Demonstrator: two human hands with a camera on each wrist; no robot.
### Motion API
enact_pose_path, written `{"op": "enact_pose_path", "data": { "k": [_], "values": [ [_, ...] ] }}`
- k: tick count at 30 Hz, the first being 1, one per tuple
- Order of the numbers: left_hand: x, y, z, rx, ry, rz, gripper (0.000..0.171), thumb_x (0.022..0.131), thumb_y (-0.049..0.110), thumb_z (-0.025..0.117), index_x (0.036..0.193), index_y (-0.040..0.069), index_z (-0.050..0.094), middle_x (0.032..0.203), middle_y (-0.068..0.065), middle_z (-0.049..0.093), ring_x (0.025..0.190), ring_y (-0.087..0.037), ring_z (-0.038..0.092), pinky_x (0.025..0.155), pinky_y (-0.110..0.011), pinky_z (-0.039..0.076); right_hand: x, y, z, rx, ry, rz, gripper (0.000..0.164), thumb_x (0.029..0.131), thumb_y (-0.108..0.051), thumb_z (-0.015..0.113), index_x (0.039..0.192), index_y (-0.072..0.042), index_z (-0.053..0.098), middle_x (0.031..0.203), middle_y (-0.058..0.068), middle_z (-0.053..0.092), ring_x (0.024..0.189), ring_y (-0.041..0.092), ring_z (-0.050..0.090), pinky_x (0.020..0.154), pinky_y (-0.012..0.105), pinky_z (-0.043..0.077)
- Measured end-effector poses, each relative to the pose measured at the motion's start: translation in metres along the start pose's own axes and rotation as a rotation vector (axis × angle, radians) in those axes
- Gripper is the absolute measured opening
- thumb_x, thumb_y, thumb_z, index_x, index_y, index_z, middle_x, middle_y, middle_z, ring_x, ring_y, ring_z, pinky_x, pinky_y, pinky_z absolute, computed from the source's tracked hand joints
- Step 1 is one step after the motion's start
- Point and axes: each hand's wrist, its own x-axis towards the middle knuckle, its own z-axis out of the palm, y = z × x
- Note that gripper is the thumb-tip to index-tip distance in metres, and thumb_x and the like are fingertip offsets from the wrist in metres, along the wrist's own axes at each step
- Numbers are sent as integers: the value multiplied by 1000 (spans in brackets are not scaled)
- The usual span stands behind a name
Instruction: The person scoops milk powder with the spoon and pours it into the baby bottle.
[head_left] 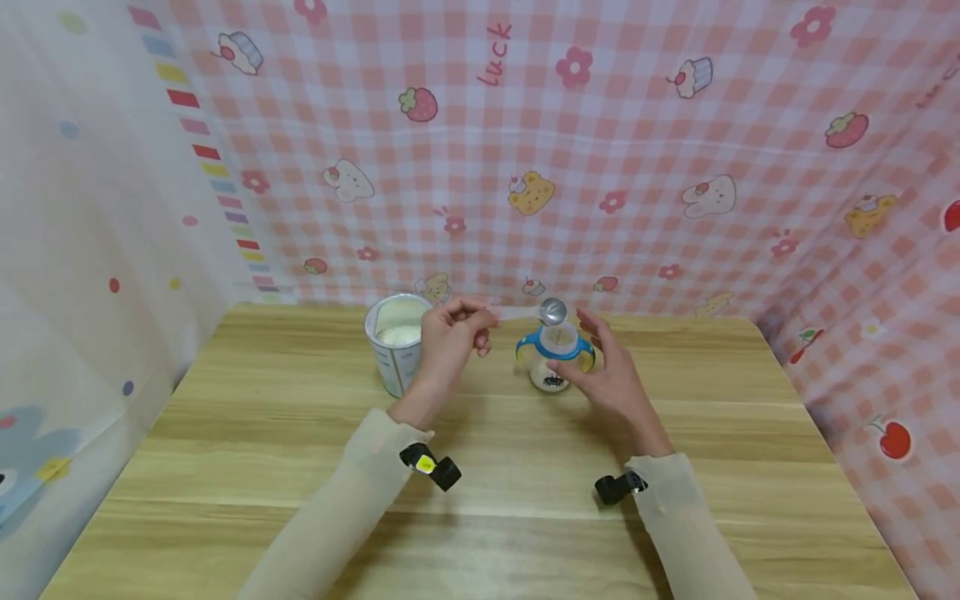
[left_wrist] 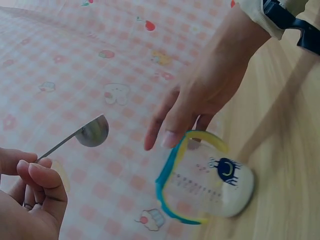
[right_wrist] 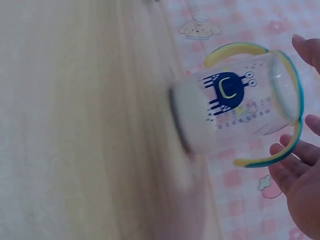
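My left hand [head_left: 453, 333] pinches the handle of a measuring spoon [head_left: 553, 312] between thumb and fingers. Its round metal bowl, shiny inside, hangs over the open mouth of a baby bottle [head_left: 551, 367]. The clear bottle stands upright, with a blue and yellow two-handled collar, a dark printed creature and whitish contents at the bottom [right_wrist: 197, 120]. Around its right side my right hand [head_left: 611, 375] spreads loosely, fingertips right at one handle in the right wrist view. Left of the bottle, partly behind my left hand, stands an open can [head_left: 390, 362] of pale powder.
All this stands toward the back of a wooden table [head_left: 510, 500]. A pink checked cloth [head_left: 480, 167] hangs close behind the can and bottle, and continues along the right. A white patterned curtain [head_left: 90, 208] hangs at the left.
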Motion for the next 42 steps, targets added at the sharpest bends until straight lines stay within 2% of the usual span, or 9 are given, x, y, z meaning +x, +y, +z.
{"op": "enact_pose_path", "data": {
  "k": [4, 10, 17, 24, 32, 36, 42],
  "values": [
    [-1, 8, -6, 6, 0, 37, 14, 91, -4, 67, 82, 6, 66, 72, -1, 72, 50, -8, 47, 47, -20, 44, -1, -9, -2, -70, 10, -15, 96, 85, -43, 83, 161, -28, 28, 166, 4, 35, 153, 33, 32, 123, 61, 29],
    [-2, 21, -18, -18, 9, 82, 18, 94, -1, 68, 81, 10, 65, 70, 2, 73, 50, -8, 47, 47, -19, 44, 0, -27, -3, -110, 25, -67, 98, 83, -44, 84, 162, -31, 27, 168, 2, 30, 156, 33, 26, 121, 68, 27],
    [0, 34, -38, -19, 44, 115, 15, 94, 3, 71, 83, 11, 66, 71, 3, 72, 49, -7, 48, 47, -18, 44, 4, -45, 5, -79, 34, -174, 98, 81, -37, 87, 160, -30, 31, 169, -1, 29, 157, 29, 25, 121, 67, 27],
    [2, 42, -56, -36, 78, 159, 18, 94, 1, 71, 79, 10, 67, 70, 2, 72, 48, -7, 46, 46, -18, 41, 5, -58, 19, -76, 3, -182, 98, 79, -37, 88, 159, -30, 33, 171, -4, 25, 156, 29, 26, 121, 62, 31],
    [5, 46, -80, -39, 161, 166, 21, 93, -2, 70, 77, 12, 67, 68, 2, 71, 48, -6, 48, 46, -16, 41, 12, -69, 40, -85, -41, -272, 101, 81, -37, 87, 162, -24, 28, 169, 1, 30, 156, 24, 27, 125, 55, 30],
    [6, 46, -92, -29, 196, 177, 19, 93, -3, 70, 79, 10, 67, 68, 1, 71, 48, -7, 48, 46, -16, 42, 13, -72, 51, -82, -81, -255, 101, 82, -42, 85, 162, -27, 26, 169, -2, 28, 156, 24, 27, 124, 57, 30],
    [7, 47, -104, -5, 211, 203, 14, 93, 0, 72, 81, 7, 68, 69, 0, 71, 49, -9, 49, 46, -17, 43, 15, -74, 66, -61, -128, -191, 101, 82, -46, 85, 162, -32, 24, 169, -3, 28, 157, 23, 26, 124, 56, 31]
  ]
}}
